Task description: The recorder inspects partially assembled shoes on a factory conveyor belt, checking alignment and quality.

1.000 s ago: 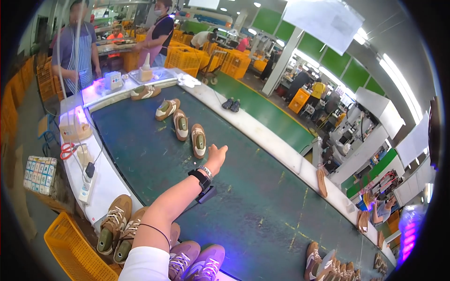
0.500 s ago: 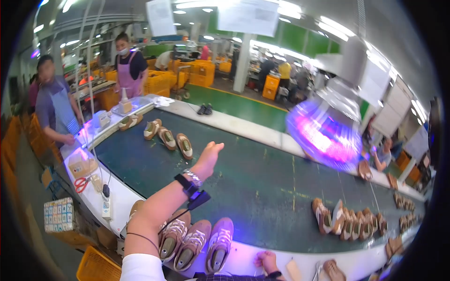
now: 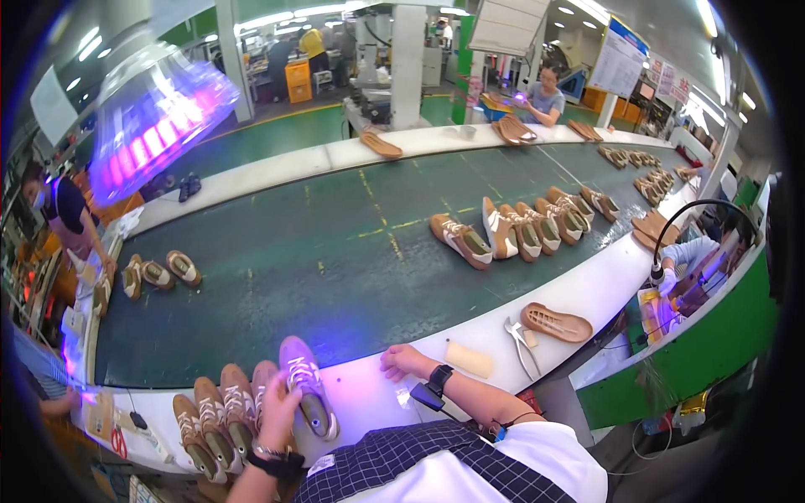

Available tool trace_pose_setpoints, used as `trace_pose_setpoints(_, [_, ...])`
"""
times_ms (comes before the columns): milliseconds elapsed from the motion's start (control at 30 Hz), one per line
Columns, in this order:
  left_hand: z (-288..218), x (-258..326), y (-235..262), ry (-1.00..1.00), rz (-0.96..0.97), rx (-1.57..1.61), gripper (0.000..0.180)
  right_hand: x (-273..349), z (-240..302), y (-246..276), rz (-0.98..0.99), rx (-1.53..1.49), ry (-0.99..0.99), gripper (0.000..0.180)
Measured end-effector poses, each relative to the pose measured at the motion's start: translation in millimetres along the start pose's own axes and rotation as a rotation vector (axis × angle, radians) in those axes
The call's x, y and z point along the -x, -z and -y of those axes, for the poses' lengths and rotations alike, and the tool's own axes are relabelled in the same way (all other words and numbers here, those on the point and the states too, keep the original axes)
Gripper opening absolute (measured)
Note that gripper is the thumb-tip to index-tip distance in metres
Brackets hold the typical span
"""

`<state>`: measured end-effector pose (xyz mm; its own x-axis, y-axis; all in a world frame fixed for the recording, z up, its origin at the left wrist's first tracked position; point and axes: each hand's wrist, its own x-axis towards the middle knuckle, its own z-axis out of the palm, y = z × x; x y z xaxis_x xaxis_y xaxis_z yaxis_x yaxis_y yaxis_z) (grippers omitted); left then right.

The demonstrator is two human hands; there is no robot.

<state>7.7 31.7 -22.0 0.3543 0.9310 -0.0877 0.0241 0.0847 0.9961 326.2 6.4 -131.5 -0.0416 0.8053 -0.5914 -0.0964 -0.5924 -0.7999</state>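
At the near left edge, my left hand [image 3: 279,412] reaches over a row of brown sneakers [image 3: 237,398] with white laces. Its fingers are partly spread beside a purple-lit sneaker [image 3: 303,379]; whether they touch it I cannot make out. A further sneaker [image 3: 265,379] is partly hidden behind this hand. My right hand [image 3: 408,362], loosely curled with nothing visible in it, rests at the white ledge [image 3: 356,377] by the green belt. To its right lie a cream-coloured pad [image 3: 470,359], metal pliers [image 3: 521,345] and a brown shoe sole [image 3: 557,323].
Several sneakers [image 3: 520,226] stand in a row on the green belt [image 3: 335,260], with more sneakers [image 3: 157,272] at its left. A purple-lit lamp [image 3: 159,126] hangs upper left. A person [image 3: 545,99] sits across the belt; another person's gloved hand [image 3: 668,281] shows at right.
The view has swung right. My left hand has come down from over the belt to the near sneakers. My right hand stays curled by the white ledge.
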Motion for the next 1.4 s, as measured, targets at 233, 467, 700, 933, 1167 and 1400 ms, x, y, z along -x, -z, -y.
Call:
trace_pose_setpoints(233, [68, 54, -18, -0.18, -0.367, -0.6, 0.069, -15, 69, 131, -0.832, 0.603, 0.416, 0.048])
trace_pose_setpoints(467, [56, 47, -29, 0.119, -0.302, -0.709, 0.082, -59, 141, 275, -1.142, 0.732, 0.376, 0.031])
trace_pose_setpoints(700, [76, 22, -31, 0.396, -0.391, -0.327, 0.096, -107, 125, 366, -0.731, 0.663, 0.028, 0.069])
trace_pose_setpoints(933, [57, 17, -37, 0.38, -0.439, -0.267, 0.094, -108, 111, 340, -0.686, 0.484, 0.155, 0.069])
trace_pose_setpoints(1167, [28, 16, -32, 0.398, -0.361, 0.099, 0.078, -35, 55, 210, -0.26, -0.351, 0.184, 0.034])
trace_pose_setpoints(1400, [49, 36, -27, 0.328, -0.235, 0.62, 0.072, 52, 48, 34, 0.129, -0.361, 0.191, 0.048])
